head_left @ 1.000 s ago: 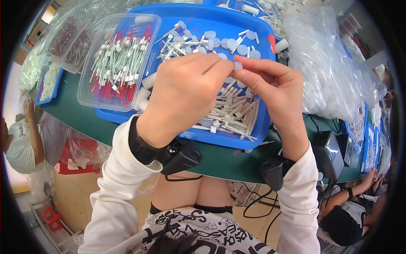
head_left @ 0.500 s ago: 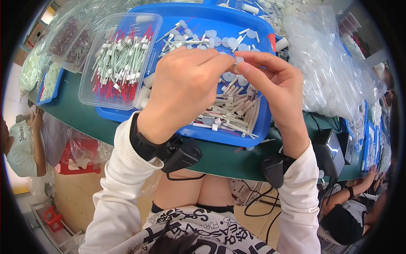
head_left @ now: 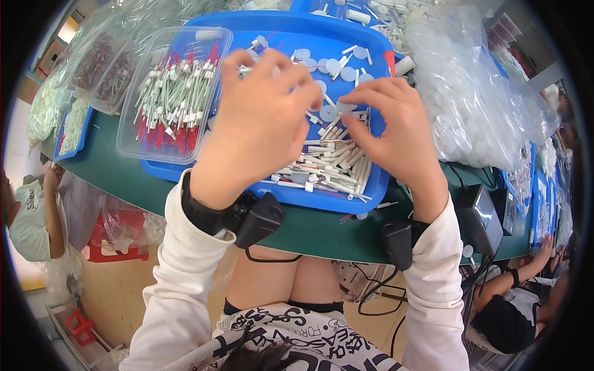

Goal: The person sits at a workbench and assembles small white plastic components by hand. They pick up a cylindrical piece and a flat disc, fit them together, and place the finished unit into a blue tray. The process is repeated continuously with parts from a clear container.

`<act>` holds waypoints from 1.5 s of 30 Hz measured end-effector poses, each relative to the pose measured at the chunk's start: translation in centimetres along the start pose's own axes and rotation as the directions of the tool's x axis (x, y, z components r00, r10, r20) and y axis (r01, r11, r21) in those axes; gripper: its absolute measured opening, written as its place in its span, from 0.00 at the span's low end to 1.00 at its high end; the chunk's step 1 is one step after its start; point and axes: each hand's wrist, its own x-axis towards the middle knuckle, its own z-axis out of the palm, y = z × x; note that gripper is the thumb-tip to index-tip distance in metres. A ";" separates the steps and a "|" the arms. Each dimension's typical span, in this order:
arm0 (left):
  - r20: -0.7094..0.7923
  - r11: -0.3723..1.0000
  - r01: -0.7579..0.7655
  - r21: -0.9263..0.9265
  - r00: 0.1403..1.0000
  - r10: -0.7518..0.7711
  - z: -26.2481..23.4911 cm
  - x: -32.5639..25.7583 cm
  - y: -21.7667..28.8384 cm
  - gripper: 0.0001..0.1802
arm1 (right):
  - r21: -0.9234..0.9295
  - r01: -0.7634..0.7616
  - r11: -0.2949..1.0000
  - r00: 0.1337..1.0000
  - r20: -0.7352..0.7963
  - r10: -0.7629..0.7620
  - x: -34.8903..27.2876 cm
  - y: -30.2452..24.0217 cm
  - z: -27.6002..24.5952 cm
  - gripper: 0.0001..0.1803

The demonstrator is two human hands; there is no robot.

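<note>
My left hand (head_left: 250, 127) is raised over the left part of a blue tray (head_left: 281, 23). Its fingers are bent and apart, somewhat blurred, and I see nothing held in them. Over the tray's right side, my right hand (head_left: 399, 127) holds a translucent white plastic disc (head_left: 346, 107) between thumb and fingertips. Below the hands lies a pile of white-sleeved wire leads (head_left: 331, 168) with small white connectors. More loose round discs (head_left: 333, 66) and short white tubes are scattered in the upper tray, partly hidden behind my left hand.
A clear plastic box (head_left: 173, 99) of red and white wire leads overlaps the tray's left side. To the right sit a big bag of white parts (head_left: 473, 99) and a black box-shaped device (head_left: 479, 217) with cables. Other people work at both sides.
My hands have drawn apart from where they met over the tray. My left hand has moved left and its fingers have spread; my right hand has lowered slightly with the disc.
</note>
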 end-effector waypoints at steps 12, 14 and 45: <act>0.078 0.997 0.049 0.060 0.995 -0.054 1.6 -0.4 0.1 0.09 | 0.056 -0.106 0.993 0.994 0.042 0.103 0.0 -0.5 -0.2 0.17; 0.057 0.998 0.044 0.045 0.997 -0.047 1.6 -0.7 0.0 0.09 | 0.028 -0.078 0.997 0.997 0.020 0.077 0.0 -0.3 -0.1 0.16; -0.006 0.866 0.142 -0.480 0.986 -0.165 0.8 0.5 0.3 0.08 | 0.542 -0.333 0.771 0.903 -0.052 0.427 0.5 -0.4 0.3 0.13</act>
